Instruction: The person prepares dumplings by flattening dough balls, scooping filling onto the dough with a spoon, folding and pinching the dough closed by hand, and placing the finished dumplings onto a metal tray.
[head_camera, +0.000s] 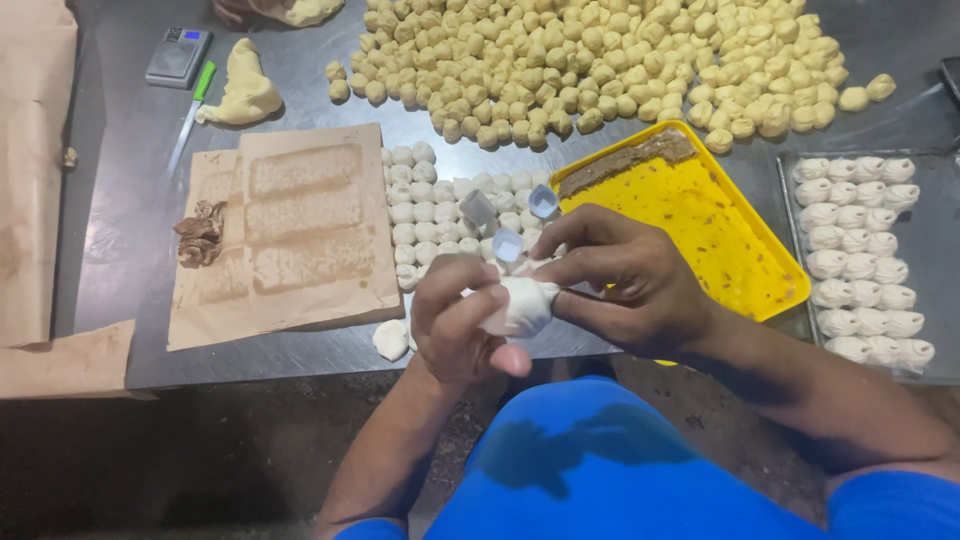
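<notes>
At table's front edge, left hand (455, 320) and right hand (625, 280) pinch dough piece (522, 307); tray (790, 170) half-filled, dough-ball heap (600, 60) remains

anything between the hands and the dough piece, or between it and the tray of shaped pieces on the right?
No. Both the left hand and right hand grip the dough piece directly. Toward the tray, only the yellow tray lies between, low and flat.

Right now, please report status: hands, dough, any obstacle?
Left hand and right hand both pinching one white dough piece. Held above table edge. Nothing between hands.
</notes>
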